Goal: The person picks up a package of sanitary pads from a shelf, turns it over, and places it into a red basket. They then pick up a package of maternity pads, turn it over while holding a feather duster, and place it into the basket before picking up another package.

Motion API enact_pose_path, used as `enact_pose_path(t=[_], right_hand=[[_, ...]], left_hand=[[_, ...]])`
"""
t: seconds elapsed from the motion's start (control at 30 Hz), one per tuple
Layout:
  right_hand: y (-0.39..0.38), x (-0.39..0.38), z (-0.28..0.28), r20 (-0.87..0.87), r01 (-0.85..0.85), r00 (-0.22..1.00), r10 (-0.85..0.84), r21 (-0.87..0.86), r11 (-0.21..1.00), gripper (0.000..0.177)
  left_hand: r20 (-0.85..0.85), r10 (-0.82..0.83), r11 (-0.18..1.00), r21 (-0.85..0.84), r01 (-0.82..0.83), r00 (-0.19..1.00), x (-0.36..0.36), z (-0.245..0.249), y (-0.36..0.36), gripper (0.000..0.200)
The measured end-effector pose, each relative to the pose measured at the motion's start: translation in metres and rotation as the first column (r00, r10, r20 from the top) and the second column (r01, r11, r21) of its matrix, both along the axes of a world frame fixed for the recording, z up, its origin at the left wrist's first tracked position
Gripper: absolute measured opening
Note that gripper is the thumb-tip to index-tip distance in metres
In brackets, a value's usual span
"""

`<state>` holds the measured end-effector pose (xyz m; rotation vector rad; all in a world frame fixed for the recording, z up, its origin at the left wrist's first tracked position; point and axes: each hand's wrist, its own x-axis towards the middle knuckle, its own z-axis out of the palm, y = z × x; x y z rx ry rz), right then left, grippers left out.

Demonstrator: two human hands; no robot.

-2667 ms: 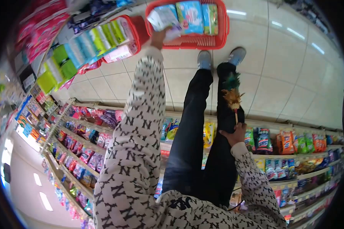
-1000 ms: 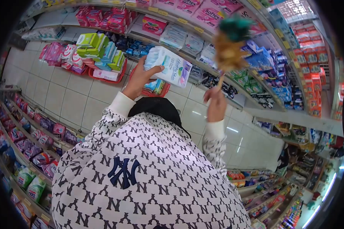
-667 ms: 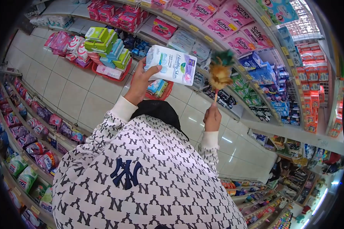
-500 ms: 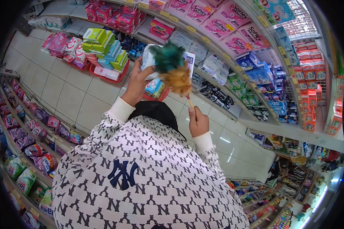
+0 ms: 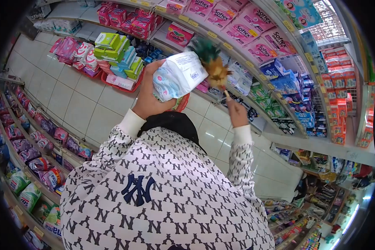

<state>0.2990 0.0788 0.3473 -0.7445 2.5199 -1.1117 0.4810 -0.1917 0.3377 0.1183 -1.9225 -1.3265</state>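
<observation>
My left hand [image 5: 148, 93] grips a white and light-blue soft package [image 5: 181, 76], held up in front of the shelf with its printed label side showing. My right hand [image 5: 237, 111], to the right of the package, is closed around the light wooden handle of a feather duster [image 5: 216, 71]. The duster's green and tan feathers lie just beyond the package's upper right side, over the shelf edge. Whether feathers and package touch, I cannot tell.
Pink packs [image 5: 239, 31] fill the shelf ahead. Red baskets [image 5: 121, 86] of colourful packages stand on the tiled floor [image 5: 77, 96]. Blue and green packs [image 5: 285, 85] line the right shelf; a curved shelf with bags [image 5: 31, 193] runs along the left.
The package has turned and come clear of the duster, showing its label side. My right hand and the duster have moved right, away from my left hand.
</observation>
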Motion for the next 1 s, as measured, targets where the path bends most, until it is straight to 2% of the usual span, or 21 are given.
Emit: enact_pose_path(t=[0.03, 0.1, 0.2, 0.27, 0.33, 0.37, 0.4, 0.47, 0.5, 0.53, 0.57, 0.6, 0.63, 0.73, 0.77, 0.83, 0.87, 0.9, 0.93, 1.0], right_hand=[[0.005, -0.005, 0.009, 0.006, 0.033, 0.999, -0.033, -0.005, 0.999, 0.031], [0.006, -0.008, 0.028, 0.017, 0.083, 0.996, -0.082, -0.015, 0.996, 0.030], [0.009, 0.014, 0.010, 0.209, 0.081, 0.976, -0.055, -0.118, 0.990, 0.029], [-0.006, 0.030, 0.013, 0.148, -0.046, 0.987, 0.058, -0.081, 0.996, 0.037], [-0.010, 0.018, -0.013, 0.168, 0.025, 0.985, -0.037, 0.068, 0.997, 0.040], [-0.009, 0.011, -0.021, 0.143, 0.031, 0.988, -0.051, 0.138, 0.990, 0.048], [-0.008, 0.007, -0.026, 0.372, 0.097, 0.924, -0.092, 0.006, 0.995, 0.049], [-0.009, 0.016, -0.028, 0.771, 0.318, 0.633, -0.068, -0.179, 0.931, 0.053], [-0.037, 0.046, 0.009, 0.783, 0.387, 0.615, -0.092, -0.199, 0.900, 0.057], [-0.039, 0.049, -0.008, 0.858, 0.449, 0.514, 0.014, -0.283, 0.848, 0.059], [-0.048, 0.055, 0.002, 0.851, 0.412, 0.498, 0.167, -0.402, 0.818, 0.066], [-0.056, 0.061, 0.012, 0.827, 0.381, 0.464, 0.319, -0.511, 0.771, 0.080], [-0.062, 0.062, 0.010, 0.803, 0.392, 0.490, 0.339, -0.550, 0.737, 0.075], [-0.063, 0.061, 0.010, 0.803, 0.494, 0.499, 0.325, -0.572, 0.655, 0.063], [-0.063, 0.059, 0.011, 0.814, 0.535, 0.491, 0.311, -0.563, 0.630, 0.060], [-0.064, 0.061, 0.024, 0.809, 0.616, 0.499, 0.312, -0.584, 0.529, 0.058], [-0.065, 0.063, 0.028, 0.808, 0.656, 0.500, 0.311, -0.588, 0.473, 0.057], [-0.065, 0.062, 0.025, 0.787, 0.656, 0.536, 0.305, -0.616, 0.437, 0.058], [-0.065, 0.065, 0.024, 0.773, 0.658, 0.561, 0.296, -0.633, 0.407, 0.058], [-0.069, 0.070, 0.021, 0.744, 0.652, 0.607, 0.281, -0.668, 0.359, 0.058]], left_hand=[[0.024, 0.046, 0.999, 0.001, -0.046, 0.999, 0.001, 0.004, 0.002, 0.088], [0.022, 0.024, 1.000, 0.005, -0.024, 0.999, 0.003, 0.002, 0.000, 0.088], [0.017, -0.008, 0.998, 0.057, 0.007, 1.000, 0.007, -0.003, 0.004, 0.088], [-0.005, -0.020, 0.999, 0.047, 0.020, 1.000, 0.001, 0.000, 0.005, 0.087], [-0.010, -0.023, 1.000, -0.007, 0.022, 1.000, 0.001, 0.006, 0.006, 0.088], [-0.005, -0.028, 0.999, -0.042, 0.028, 1.000, 0.002, 0.011, 0.006, 0.087], [-0.006, -0.054, 0.996, -0.069, 0.054, 0.999, 0.001, 0.011, 0.006, 0.088], [0.006, -0.122, 0.985, -0.125, 0.122, 0.992, 0.001, 0.014, 0.009, 0.088], [0.090, -0.200, 0.962, -0.173, 0.213, 0.976, 0.003, 0.019, 0.011, 0.090], [0.112, -0.266, 0.906, -0.312, 0.288, 0.958, -0.001, 0.020, 0.011, 0.091], [0.143, -0.327, 0.824, -0.441, 0.356, 0.934, -0.009, 0.021, 0.012, 0.091], [0.182, -0.382, 0.718, -0.558, 0.415, 0.906, -0.014, 0.025, 0.014, 0.092], [0.291, -0.407, 0.634, -0.592, 0.497, 0.866, -0.016, 0.032, 0.017, 0.090], [0.356, -0.370, 0.598, -0.615, 0.514, 0.858, -0.015, 0.044, 0.017, 0.090], [0.332, -0.360, 0.645, -0.587, 0.490, 0.872, -0.015, 0.042, 0.012, 0.101], [0.275, -0.290, 0.911, -0.215, 0.353, 0.917, -0.013, 0.035, 0.022, 0.110], [0.265, -0.247, 0.966, -0.003, 0.257, 0.932, -0.014, 0.027, 0.028, 0.114], [0.401, -0.310, 0.947, 0.215, 0.240, 0.862, -0.019, 0.014, 0.035, 0.122], [0.333, -0.451, 0.856, 0.423, 0.296, 0.828, -0.021, 0.004, 0.043, 0.121], [0.109, -0.647, 0.545, 0.758, 0.358, 0.755, -0.024, -0.003, 0.059, 0.119]])
